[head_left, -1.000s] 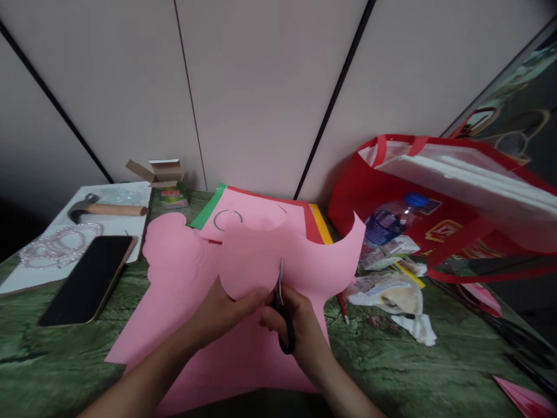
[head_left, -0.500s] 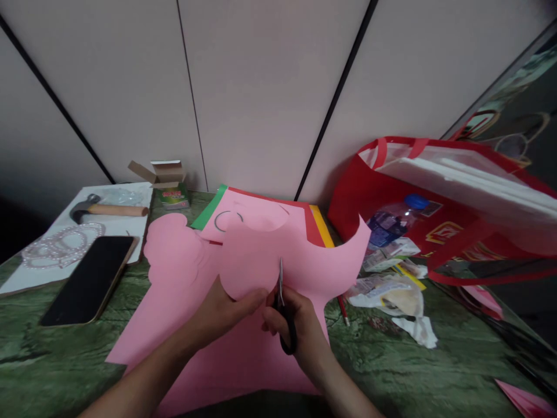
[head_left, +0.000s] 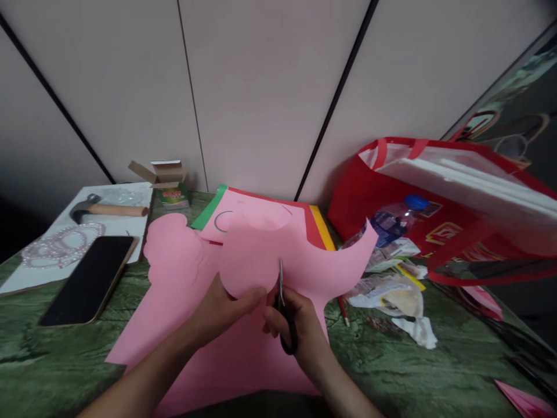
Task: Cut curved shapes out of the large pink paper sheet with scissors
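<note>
My left hand (head_left: 228, 307) pinches the lower edge of a pink paper (head_left: 250, 258), thumb on top. The part it holds has a rounded, cut outline, while a curved strip of the same sheet sweeps off to the right and ends in a point. In my right hand (head_left: 300, 325) is a pair of scissors (head_left: 288, 325) with black handles, fingers through the loops. Their blades point away from me and lie at the paper, just right of the rounded part. Beneath both hands spread larger pink sheets (head_left: 230, 371), with scalloped pink cut-outs (head_left: 172, 249) at their left.
To the left lie a black phone (head_left: 89, 281), a hammer (head_left: 113, 210) and clear beads (head_left: 61, 247). An opened small box (head_left: 173, 194) stands near the wall. On the right are crumpled wrappers (head_left: 387, 293), a blue-capped bottle (head_left: 394, 223), a red bag (head_left: 348, 194) and a red pencil (head_left: 343, 310).
The rounded part of the paper has turned slightly, and the pointed strip has shifted a little to the right. Both hands keep their grips almost in place.
</note>
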A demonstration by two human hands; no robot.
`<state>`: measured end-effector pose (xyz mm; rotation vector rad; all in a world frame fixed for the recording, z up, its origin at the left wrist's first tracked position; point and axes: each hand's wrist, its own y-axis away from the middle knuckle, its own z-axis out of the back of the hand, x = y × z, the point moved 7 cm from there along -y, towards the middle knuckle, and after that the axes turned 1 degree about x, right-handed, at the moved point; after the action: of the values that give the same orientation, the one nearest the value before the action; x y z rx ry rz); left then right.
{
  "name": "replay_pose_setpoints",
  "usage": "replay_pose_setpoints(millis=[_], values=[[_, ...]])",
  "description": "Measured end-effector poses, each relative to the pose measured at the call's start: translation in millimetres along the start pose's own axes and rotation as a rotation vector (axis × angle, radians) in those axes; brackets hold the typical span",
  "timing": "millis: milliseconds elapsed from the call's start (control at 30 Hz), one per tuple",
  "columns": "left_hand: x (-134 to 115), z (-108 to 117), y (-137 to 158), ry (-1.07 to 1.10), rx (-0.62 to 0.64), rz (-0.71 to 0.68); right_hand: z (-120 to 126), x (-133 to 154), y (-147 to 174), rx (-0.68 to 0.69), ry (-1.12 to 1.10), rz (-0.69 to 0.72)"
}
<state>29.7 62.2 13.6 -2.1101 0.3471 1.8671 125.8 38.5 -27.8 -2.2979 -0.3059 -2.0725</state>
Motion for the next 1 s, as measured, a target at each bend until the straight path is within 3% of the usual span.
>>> replay_pose_setpoints(millis=[533, 1000], values=[[8, 9, 2, -0.071, -0.032, -0.017, 1, -2, 1, -0.002, -0.012, -0.005], [25, 26, 7, -0.157, -0.127, 0.069, 0, -6, 0, 0.021, -0.035, -0.009]])
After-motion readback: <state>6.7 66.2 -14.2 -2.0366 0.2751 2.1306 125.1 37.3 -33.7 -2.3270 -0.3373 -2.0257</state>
